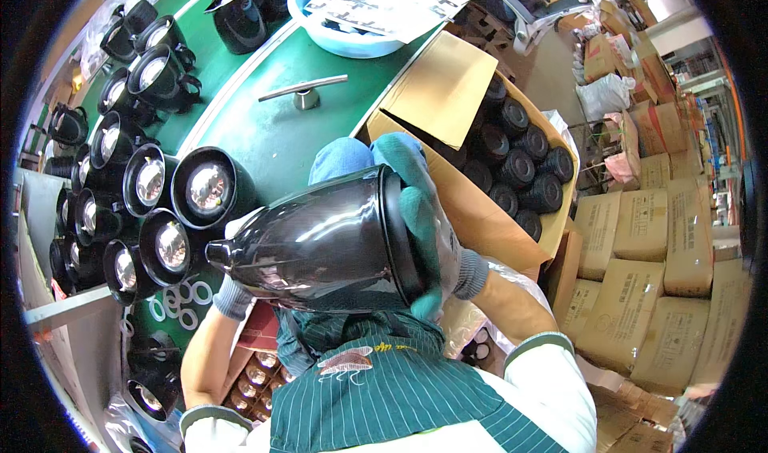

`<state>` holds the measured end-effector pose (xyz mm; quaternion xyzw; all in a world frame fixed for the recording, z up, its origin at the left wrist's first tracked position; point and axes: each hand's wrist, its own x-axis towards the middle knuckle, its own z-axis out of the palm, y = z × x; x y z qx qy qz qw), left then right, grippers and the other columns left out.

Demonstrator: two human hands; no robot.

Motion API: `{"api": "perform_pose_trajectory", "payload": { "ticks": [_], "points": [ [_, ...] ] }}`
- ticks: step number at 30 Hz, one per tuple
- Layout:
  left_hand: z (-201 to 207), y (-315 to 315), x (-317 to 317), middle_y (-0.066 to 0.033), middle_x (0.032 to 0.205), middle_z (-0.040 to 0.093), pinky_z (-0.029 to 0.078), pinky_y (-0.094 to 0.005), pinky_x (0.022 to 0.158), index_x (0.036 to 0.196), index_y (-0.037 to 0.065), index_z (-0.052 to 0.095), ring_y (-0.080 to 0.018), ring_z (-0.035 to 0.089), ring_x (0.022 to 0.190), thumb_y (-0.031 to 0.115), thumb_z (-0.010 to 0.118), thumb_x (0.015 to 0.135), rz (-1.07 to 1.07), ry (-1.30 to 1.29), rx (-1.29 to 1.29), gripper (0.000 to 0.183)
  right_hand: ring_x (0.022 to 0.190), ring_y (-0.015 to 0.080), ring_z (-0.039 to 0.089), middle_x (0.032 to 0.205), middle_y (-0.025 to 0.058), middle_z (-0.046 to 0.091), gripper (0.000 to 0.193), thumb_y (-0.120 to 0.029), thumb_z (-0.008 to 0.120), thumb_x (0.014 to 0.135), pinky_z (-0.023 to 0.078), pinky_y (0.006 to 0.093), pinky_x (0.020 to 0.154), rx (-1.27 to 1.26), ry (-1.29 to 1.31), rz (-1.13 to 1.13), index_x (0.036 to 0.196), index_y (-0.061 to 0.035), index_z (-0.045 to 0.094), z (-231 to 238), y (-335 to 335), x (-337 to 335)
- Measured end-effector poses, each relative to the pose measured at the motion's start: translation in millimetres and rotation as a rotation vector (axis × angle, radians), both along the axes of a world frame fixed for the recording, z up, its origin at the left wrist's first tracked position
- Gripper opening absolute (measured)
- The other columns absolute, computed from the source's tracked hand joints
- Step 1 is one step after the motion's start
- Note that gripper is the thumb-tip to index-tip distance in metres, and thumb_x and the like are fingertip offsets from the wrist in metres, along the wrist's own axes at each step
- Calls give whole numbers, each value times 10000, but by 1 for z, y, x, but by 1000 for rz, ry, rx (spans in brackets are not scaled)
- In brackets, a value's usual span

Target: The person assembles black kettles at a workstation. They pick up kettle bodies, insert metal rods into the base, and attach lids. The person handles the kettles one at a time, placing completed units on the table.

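A glossy black jug lies on its side across my front, its narrow spout end to the left and its wide base to the right. My right hand, in a green and grey glove, is closed round the base rim. At the spout end, my gloved left hand supports the jug from behind and below; most of its fingers are hidden by the body. Just beyond the jug, a rounded blue cloth shape shows; whether it is part of a glove, I cannot tell.
Several black jugs with shiny inner walls crowd the left, near white rings. A metal bar on a short post stands on the green bench. Beyond is a blue basin. An open carton of black round parts and stacked cartons stand right.
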<state>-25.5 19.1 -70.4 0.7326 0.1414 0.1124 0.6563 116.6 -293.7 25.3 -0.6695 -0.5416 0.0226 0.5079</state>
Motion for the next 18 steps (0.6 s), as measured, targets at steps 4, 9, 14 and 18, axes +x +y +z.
{"api": "perform_pose_trajectory", "payload": {
  "ticks": [4, 9, 14, 18],
  "points": [
    [106, -23, 35, -107, 1012, 776, 575, -365, 902, 1126, -28, 744, -217, 739, 925, 142, 734, 813, -22, -412, 863, 356, 1483, 233, 377, 1630, 127, 357, 707, -396, 511, 1078, 299, 348, 1221, 163, 970, -207, 1611, -6, 257, -26, -7, -21],
    [20, 5, 15, -161, 1324, 650, 525, -399, 1038, 1374, -22, 588, -277, 657, 1158, 176, 658, 946, -152, -131, 72, 477, 1503, 475, 295, 1641, 311, 246, 947, -602, 505, 1012, 224, 507, 1244, -77, 274, -178, 1640, 9, 145, 26, -8, -4],
    [-4, -25, 7, -184, 1534, 485, 482, -461, 1125, 1539, 24, 412, -302, 544, 1336, 341, 544, 1058, -314, 155, -738, 591, 1447, 584, 277, 1618, 349, 226, 1058, -799, 496, 881, 222, 691, 1171, 162, -267, -40, 1626, -80, 284, 14, -18, 31],
    [58, -33, 29, -155, 1272, 677, 548, -356, 978, 1373, -4, 596, -237, 677, 1108, 298, 641, 983, -74, 164, -488, 495, 1424, 530, 320, 1584, 319, 281, 1047, -743, 549, 881, 240, 609, 1194, 253, -84, -130, 1608, -33, 297, -2, -24, 22]
  ]
}}
